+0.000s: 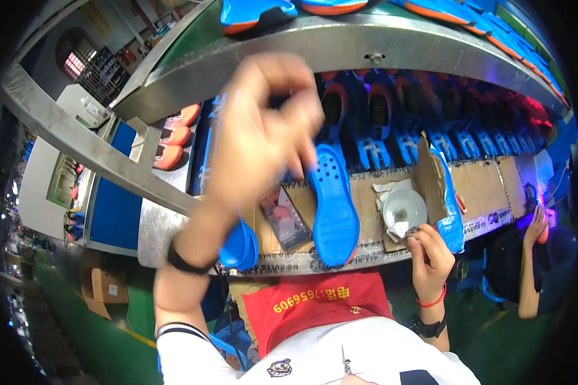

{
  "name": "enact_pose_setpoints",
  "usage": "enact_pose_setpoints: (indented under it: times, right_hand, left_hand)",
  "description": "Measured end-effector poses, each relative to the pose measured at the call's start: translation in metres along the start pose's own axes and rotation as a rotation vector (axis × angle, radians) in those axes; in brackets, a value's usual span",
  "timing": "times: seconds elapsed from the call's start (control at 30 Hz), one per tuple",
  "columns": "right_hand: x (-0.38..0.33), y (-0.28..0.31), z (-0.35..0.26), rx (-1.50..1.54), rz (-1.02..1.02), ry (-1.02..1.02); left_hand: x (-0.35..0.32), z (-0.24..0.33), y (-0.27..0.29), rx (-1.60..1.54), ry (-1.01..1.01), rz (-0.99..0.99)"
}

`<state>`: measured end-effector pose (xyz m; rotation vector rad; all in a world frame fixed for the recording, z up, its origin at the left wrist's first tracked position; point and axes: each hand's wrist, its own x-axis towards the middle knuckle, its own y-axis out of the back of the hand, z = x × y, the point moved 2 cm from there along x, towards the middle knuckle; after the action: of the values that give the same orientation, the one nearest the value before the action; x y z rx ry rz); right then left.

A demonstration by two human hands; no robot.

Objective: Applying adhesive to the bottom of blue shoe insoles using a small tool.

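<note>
My left hand is raised over the bench, smeared by motion, its fingers partly curled. Below its fingertips lies a blue shoe sole with holes at its far end and a trace of orange at the near edge. Beside my left wrist is another blue sole-like piece, partly hidden by the forearm. My right hand is closed in a pinch at the near rim of a white bowl. A white wad rests at that rim by the fingertips; what they pinch is too small to make out.
A dark phone lies left of the sole on the cardboard-covered bench. An upright cardboard flap stands beside the bowl. A metal-edged shelf carrying blue soles crosses ahead; shoes sit beneath. Another person's hand is at the far right.
</note>
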<state>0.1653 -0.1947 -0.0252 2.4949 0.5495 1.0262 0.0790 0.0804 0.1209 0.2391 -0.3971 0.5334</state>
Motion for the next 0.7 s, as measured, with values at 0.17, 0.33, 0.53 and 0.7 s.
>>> enact_pose_setpoints:
  times: [0.17,0.33,0.53,0.7]
  right_hand:
    - [0.001,-0.022,0.012,-0.224,-0.034,0.143]
    - [0.002,-0.034,0.028,-0.423,-0.027,0.177]
    - [0.012,-0.045,0.053,-0.58,-0.106,0.059]
    - [0.011,-0.052,0.069,-0.586,-0.251,0.042]
  left_hand:
    - [-0.165,-0.13,-0.036,0.794,0.235,-0.146]
    - [-0.197,-0.165,-0.056,0.517,0.458,0.024]
    - [-0.189,-0.176,-0.04,-0.297,0.843,0.137]
    - [-0.182,-0.149,-0.032,-0.76,0.874,0.081]
